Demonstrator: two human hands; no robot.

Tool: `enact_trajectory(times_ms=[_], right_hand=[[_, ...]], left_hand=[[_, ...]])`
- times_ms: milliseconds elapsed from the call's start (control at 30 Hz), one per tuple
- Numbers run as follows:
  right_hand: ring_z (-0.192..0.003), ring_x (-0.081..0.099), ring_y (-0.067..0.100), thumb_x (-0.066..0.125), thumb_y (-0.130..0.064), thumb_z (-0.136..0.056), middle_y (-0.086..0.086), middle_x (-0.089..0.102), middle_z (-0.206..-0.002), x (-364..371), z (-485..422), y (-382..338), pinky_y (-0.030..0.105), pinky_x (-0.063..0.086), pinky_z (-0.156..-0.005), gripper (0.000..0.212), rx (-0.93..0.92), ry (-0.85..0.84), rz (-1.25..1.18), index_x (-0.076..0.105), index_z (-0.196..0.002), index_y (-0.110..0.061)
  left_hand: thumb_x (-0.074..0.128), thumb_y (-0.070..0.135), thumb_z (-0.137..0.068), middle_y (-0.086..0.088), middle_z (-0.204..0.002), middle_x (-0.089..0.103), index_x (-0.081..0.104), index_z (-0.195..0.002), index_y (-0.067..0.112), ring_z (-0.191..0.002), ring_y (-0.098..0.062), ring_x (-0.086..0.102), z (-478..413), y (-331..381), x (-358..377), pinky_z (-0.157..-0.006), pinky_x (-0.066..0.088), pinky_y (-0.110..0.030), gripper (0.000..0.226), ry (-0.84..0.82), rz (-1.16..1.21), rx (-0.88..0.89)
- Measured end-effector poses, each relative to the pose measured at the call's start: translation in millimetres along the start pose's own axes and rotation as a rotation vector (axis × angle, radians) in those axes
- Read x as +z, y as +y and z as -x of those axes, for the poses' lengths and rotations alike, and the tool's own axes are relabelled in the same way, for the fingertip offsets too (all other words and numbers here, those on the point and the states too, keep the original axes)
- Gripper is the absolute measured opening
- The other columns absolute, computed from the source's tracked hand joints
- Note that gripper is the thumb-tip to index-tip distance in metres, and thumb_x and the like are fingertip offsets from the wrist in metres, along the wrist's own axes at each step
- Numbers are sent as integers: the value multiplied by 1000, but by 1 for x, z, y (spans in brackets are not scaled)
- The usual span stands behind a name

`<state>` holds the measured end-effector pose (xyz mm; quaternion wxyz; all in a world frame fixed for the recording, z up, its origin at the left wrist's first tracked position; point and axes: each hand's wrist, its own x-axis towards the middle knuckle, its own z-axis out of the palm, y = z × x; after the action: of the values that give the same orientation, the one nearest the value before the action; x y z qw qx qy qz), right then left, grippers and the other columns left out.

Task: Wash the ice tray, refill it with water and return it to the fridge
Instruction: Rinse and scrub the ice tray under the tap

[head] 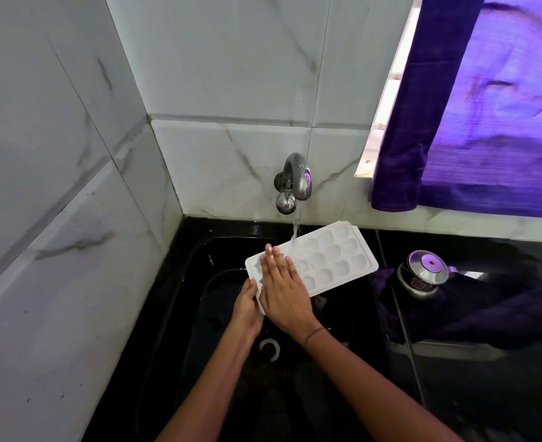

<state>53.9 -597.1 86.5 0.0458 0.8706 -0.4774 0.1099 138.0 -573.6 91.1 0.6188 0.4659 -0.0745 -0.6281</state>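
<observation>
The person's forearms are reaching over the black sink (196, 314). The left hand (247, 303) is forming the grip, clasping the near-left corner of the ice tray (336, 256). The tray is extending away and rightward from that grip, cells facing up, above the sink bowl. The right hand (284, 291) is lying flat on the near cells, fingers straight and together. Water (296, 226) is falling from the tap (296, 178) onto the tray's far edge. A steel pot (422, 275) is sitting on the surface at right.
</observation>
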Motion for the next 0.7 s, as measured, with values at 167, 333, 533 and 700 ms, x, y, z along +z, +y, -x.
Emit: enact_trajectory(times_ms=[167, 333, 533, 700], right_hand=[[-142, 24, 22, 30, -34, -91, 14, 30, -151, 4, 11, -1, 36, 17, -115, 60, -206, -78, -16, 36, -142, -2], [-144, 20, 18, 25, -42, -98, 8, 26, -154, 16, 33, 17, 36, 13, -115, 59, -376, -160, 10, 29, -146, -8], [-146, 11, 17, 13, -54, -98, 3, 17, -157, 16, 50, 59, 37, 10, -115, 66, -222, -166, -21, 18, -150, -14], [-145, 11, 20, 7, -54, -97, 9, 17, -156, -1, 31, 106, 38, 3, -117, 70, 142, -85, -23, 20, -148, -7]], left_hand=[[33, 14, -101, -10, -122, 61, 59, -115, 13, -103, -18, 61, -2, 0, -7, -88, 48, -28, 30, -3, -33, 72], [31, 11, -101, -23, -127, 53, 57, -99, 11, -67, -14, 71, -9, -2, -23, -71, 55, -31, 26, 106, 90, 60], [34, 12, -101, -9, -105, 61, 56, -96, 19, -75, -14, 67, -6, 6, -41, -64, 56, -30, 24, 195, 64, 108], [35, 15, -101, -2, -101, 63, 57, -99, 20, -87, -18, 62, 0, 8, -51, -59, 58, -28, 23, 202, 20, 96]])
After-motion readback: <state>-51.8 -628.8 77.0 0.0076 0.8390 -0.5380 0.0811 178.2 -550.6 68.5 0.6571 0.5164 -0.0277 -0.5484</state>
